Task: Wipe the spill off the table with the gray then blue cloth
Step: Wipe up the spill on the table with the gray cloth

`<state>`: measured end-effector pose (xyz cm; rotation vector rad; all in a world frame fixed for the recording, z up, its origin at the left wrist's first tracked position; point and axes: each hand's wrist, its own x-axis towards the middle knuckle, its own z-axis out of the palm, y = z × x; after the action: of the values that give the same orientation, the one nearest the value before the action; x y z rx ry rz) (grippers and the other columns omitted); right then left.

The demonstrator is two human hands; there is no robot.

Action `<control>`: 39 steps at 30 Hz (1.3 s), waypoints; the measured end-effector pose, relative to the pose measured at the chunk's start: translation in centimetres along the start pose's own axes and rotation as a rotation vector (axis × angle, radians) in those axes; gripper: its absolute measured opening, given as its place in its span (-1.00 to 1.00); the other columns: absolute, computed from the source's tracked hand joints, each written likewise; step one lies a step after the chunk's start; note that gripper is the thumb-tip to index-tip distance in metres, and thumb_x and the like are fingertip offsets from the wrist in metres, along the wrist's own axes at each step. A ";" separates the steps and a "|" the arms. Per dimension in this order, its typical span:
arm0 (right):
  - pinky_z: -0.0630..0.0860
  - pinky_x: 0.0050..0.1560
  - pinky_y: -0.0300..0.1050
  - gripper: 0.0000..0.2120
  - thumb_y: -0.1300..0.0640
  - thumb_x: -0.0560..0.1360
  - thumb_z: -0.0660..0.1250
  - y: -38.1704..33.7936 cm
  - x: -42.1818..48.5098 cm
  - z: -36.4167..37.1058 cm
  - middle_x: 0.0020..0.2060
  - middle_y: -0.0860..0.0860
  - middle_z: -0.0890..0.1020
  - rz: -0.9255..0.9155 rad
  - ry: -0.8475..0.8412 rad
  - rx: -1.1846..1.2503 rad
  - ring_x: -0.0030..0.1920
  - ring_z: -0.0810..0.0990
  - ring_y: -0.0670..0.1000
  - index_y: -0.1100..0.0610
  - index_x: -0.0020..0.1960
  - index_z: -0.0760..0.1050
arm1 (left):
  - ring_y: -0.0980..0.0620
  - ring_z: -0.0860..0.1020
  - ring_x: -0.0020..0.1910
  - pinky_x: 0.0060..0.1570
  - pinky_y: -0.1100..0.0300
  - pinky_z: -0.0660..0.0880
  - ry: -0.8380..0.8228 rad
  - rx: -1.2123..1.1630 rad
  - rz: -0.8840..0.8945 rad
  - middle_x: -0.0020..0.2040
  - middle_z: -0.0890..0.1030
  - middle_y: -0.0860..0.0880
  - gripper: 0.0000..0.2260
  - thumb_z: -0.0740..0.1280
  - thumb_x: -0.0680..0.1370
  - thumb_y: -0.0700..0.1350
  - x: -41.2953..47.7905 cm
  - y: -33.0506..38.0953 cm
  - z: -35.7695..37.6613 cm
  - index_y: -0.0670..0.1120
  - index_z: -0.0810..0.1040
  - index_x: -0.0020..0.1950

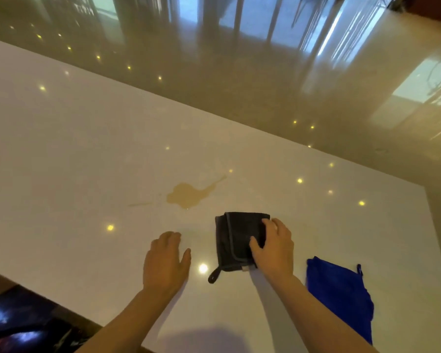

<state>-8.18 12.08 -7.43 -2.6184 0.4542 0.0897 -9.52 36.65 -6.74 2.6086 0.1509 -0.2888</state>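
A tan puddle of spill [187, 195] lies on the glossy white table [74, 149], with a thin streak running up to the right. Just below and right of it sits the folded dark gray cloth [236, 238], its hanging loop pointing toward me. My right hand [274, 245] rests on the cloth's right side, with the fingers curled over its edge and the thumb pressed on top. My left hand [166, 261] lies flat on the bare table to the left of the cloth, holding nothing. The blue cloth [340, 293] lies crumpled at the right, beside my right forearm.
The table's far edge runs diagonally from upper left to the right; beyond it is a shiny beige floor [239, 72] with window reflections. The table's right corner is near the blue cloth. A dark patterned surface [23, 322] shows beneath the near left edge.
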 end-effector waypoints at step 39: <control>0.12 0.48 0.51 -0.40 -0.32 0.57 0.15 1.9 6.3 4.1 0.64 0.02 0.23 -0.780 -0.237 -0.411 0.63 0.08 0.32 -0.27 0.59 0.22 | -0.21 -0.31 0.61 0.57 -0.25 -0.18 0.009 0.326 -0.164 0.66 -0.20 -0.15 -0.16 -0.12 0.52 0.45 2.8 -4.6 3.3 -0.02 -0.13 0.66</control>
<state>-2.84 10.58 -12.80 -2.9262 -0.7437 0.2483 -8.07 39.09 -12.37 2.9255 0.3488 -0.3868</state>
